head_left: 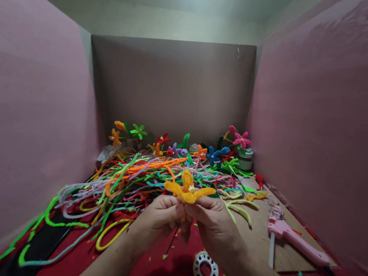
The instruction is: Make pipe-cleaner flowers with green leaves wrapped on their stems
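Note:
Between my two hands is a yellow-orange pipe cleaner flower (189,196), its fuzzy petals spread and a pale centre showing. My left hand (164,213) pinches its base from the left, thumb and fingers closed. From the other side, my right hand (210,215) also has thumb and fingertips closed on the underside of the bloom. A thin dark stem or wire (172,240) hangs below the hands. Just beyond them spreads a tangled heap of coloured pipe cleaners (145,169).
A pink glue gun (295,243) lies on a brown board (285,261) at right, its cord trailing off. A white spool (205,270) rests on the red cloth (154,273). Finished flowers (214,156) stand along the back. Pink walls (325,130) flank both sides.

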Demonstrator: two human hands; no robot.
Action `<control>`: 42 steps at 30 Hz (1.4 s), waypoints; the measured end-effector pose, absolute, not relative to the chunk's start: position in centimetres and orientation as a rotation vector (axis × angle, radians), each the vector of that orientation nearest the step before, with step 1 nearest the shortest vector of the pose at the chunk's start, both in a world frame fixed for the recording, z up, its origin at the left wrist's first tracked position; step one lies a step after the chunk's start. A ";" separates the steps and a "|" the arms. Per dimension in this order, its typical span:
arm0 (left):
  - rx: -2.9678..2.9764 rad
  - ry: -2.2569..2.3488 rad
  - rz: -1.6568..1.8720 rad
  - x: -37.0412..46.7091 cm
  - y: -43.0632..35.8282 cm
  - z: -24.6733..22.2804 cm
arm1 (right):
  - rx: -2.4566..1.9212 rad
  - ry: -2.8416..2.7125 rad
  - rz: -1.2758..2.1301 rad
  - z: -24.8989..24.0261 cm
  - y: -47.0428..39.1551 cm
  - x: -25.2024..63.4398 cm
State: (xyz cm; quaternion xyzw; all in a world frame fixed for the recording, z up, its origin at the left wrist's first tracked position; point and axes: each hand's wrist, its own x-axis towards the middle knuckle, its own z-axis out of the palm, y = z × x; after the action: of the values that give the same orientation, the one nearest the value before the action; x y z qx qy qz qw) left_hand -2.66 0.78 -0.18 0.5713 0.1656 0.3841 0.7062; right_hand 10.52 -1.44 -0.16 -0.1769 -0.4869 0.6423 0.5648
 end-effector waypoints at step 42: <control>1.872 0.703 1.112 -2.1 -0.5 0.5 | -0.407 -1.043 1.375 -1.0 -1.4 10.1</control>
State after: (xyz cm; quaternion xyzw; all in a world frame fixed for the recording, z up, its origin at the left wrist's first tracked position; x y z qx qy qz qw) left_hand -2.11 -0.50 0.49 0.7447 0.2798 0.4423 0.4141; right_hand 10.07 -1.37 -0.96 -0.1780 -0.4557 0.6008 0.6323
